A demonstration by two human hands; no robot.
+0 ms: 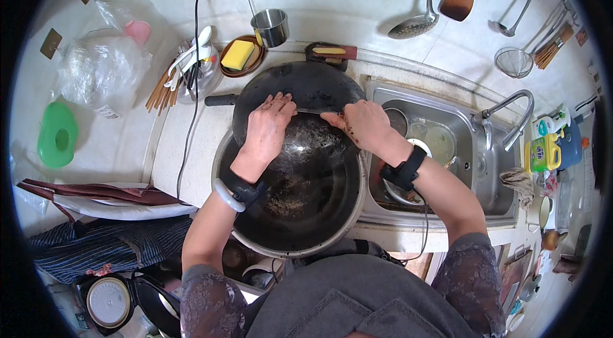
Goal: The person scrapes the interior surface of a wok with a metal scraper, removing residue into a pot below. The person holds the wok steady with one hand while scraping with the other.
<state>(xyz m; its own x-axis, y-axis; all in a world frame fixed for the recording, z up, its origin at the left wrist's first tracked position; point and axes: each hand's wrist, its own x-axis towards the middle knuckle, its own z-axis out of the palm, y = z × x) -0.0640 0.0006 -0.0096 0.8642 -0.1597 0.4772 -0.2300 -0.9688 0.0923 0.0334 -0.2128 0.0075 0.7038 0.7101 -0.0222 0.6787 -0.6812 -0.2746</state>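
Note:
A blackened wok (301, 81) with a dark handle (220, 100) pointing left is tilted against the far side of a wide dark basin (325, 225). My left hand (268, 128) lies on the wok, fingers stretched forward and close together. Across from it, my right hand (368, 124) has curled fingers and its thumb pointing left. Between the hands runs a thin, straight metal edge (317, 111), apparently a strip pinched by the right hand; whether the left hand grips it is hidden. Below this edge the wok surface looks glossy and patchy. Brown flakes (287, 205) lie in the basin.
On the right, a steel sink (495, 189) holds bowls and cloudy water under a curved faucet (519, 96). A black power cord (195, 69) crosses the counter at left. Behind stand a sponge (238, 55) on stacked dishes and a utensil holder (210, 69). Ladles (416, 26) hang on the wall.

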